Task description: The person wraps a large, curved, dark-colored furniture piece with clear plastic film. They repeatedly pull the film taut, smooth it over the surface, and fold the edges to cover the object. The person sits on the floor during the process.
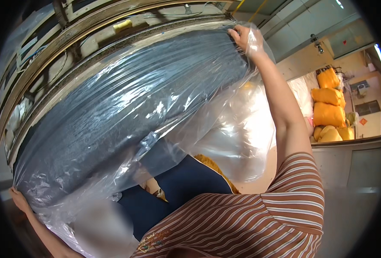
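Yellow sacks (pixel 328 112) stacked right, beyond the plastic-wrapped roll (pixel 126 112)

Place: a factory or warehouse workroom.
Signs: stacked yellow sacks (pixel 329 105) by the wall, a long metal machine frame (pixel 70 38), bare concrete floor (pixel 350 202).

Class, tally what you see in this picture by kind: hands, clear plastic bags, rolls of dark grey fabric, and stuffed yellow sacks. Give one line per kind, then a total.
Hands: 2, left hand and right hand, both gripping the plastic
Clear plastic bag: 1
Roll of dark grey fabric: 1
Stuffed yellow sacks: at least 5, stacked at the far right
Total: 9
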